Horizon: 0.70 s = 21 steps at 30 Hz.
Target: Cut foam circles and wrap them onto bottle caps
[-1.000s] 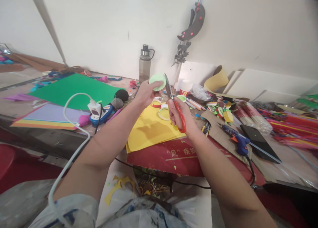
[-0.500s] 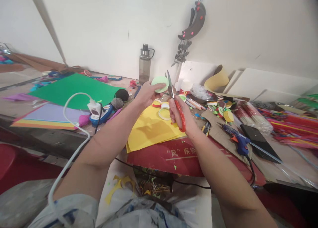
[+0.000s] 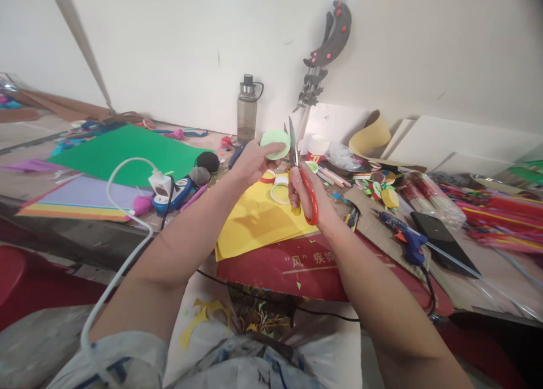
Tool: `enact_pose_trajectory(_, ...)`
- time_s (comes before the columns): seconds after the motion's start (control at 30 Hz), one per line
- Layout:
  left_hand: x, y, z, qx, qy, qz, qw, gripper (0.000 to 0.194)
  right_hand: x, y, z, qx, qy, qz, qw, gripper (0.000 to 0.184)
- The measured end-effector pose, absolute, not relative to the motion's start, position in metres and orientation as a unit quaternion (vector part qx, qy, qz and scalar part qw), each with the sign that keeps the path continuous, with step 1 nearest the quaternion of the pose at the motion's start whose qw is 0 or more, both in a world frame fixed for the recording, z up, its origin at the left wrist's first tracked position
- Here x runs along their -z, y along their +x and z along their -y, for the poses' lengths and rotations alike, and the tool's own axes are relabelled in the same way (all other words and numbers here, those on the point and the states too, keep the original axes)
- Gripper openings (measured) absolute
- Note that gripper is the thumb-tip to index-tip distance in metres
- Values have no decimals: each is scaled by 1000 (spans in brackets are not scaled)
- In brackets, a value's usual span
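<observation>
Between the thumb and fingers of my left hand (image 3: 253, 161) is a pale green paper disc (image 3: 275, 143), held up above the table. My right hand (image 3: 309, 192) grips a pair of scissors (image 3: 306, 194) with red handles, blades pointing up and slightly apart. The blades stand right beside the disc's right edge; whether they touch it I cannot tell. Below both hands lie sheets of yellow paper (image 3: 250, 222), with tape rolls (image 3: 280, 194) on them. Under the paper is a red printed board (image 3: 271, 270).
Left are a green sheet (image 3: 131, 151), a blue power socket (image 3: 173, 199) with a white cable, and a water bottle (image 3: 246, 112) behind. Right are a glue gun (image 3: 407, 239), a black phone (image 3: 443, 242) and bundled pipe cleaners (image 3: 504, 219). Paper scraps (image 3: 207, 318) lie on my lap.
The green disc has shifted slightly right and turned a little in my left hand. The scissors have tilted slightly and their blade tips moved a little right.
</observation>
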<state>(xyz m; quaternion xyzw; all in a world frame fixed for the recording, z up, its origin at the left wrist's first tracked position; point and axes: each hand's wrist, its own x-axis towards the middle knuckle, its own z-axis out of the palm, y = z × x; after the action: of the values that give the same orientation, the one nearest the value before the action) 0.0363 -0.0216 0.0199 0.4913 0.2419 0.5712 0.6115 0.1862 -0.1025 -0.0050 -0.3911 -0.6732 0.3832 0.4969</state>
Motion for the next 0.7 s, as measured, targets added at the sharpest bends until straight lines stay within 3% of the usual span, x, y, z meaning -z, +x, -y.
enact_pose_trajectory(0.7,-22,34,20,-584,491,-240,601,32,4,187,104,-378,-414,657,504,59)
